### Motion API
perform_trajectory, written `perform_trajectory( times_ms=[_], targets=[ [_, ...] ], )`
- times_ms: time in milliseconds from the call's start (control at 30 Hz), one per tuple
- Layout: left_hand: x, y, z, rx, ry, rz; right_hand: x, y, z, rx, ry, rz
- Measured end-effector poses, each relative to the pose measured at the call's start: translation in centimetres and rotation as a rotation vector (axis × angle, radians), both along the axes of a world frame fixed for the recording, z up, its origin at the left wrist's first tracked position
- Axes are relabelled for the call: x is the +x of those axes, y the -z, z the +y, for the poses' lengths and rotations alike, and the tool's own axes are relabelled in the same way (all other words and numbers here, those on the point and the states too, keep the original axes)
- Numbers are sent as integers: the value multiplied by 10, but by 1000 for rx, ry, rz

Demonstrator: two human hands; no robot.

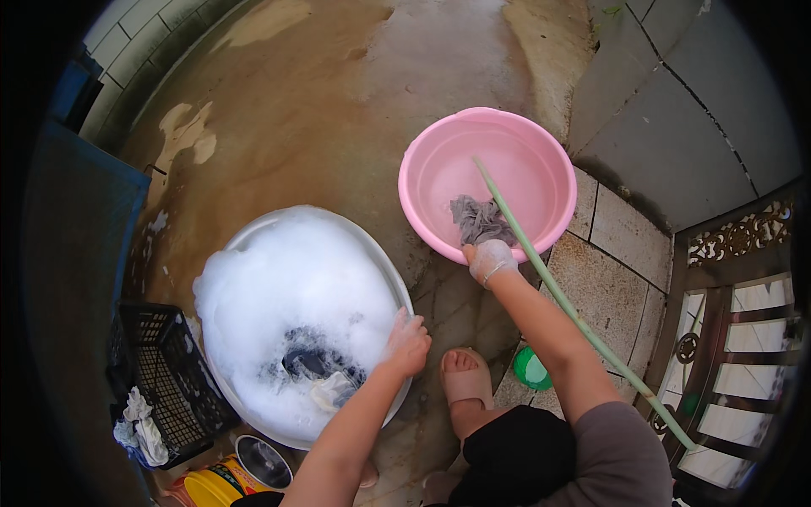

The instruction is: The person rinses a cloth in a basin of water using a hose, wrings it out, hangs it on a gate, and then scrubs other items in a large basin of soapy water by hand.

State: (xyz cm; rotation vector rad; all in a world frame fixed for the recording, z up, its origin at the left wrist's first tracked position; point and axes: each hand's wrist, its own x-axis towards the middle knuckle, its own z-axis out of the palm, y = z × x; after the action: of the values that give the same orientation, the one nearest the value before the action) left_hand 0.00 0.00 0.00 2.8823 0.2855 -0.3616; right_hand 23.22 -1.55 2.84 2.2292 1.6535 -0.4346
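Note:
My right hand (pixel 492 259), coated in suds, is over the near rim of a pink basin (pixel 412 182). Its fingers close on a crumpled grey cloth (pixel 478 218) that hangs into the basin, though part of the grip is hidden. A pale green pole (pixel 583 325) slants across that basin, passing just right of the hand. My left hand (pixel 406 344), wet with foam, curls over the right rim of a large metal tub (pixel 397 283). White foam (pixel 291 275) heaps up in the tub. Dark cloth (pixel 306 363) and a pale piece of cloth (pixel 334 390) show through near its front.
Left of the tub stands a black plastic crate (pixel 182 380) with cloths (pixel 144 431) over its edge. A yellow container (pixel 211 486) and a small metal bowl (pixel 263 462) sit in front. Near my sandalled foot is a green bowl (pixel 531 368). A dark metal gate (pixel 718 363) borders the right.

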Motion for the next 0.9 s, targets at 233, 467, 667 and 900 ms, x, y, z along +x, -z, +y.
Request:
perform_trajectory(
  times_ms=[233,467,667,900],
  targets=[
    [0,-3,-1,-56,-39,-79,-9,-14,-38,-127,-144,-29],
    [-2,-1,-2,-163,-74,-134,-27,-20,-70,-141,-209,19],
    [-4,-9,-3,-187,-112,-150,-44,-28,-94,-172,-222,78],
    [-3,-15,-2,-258,-56,-154,-38,-37,-92,-226,-163,114]
  ],
)
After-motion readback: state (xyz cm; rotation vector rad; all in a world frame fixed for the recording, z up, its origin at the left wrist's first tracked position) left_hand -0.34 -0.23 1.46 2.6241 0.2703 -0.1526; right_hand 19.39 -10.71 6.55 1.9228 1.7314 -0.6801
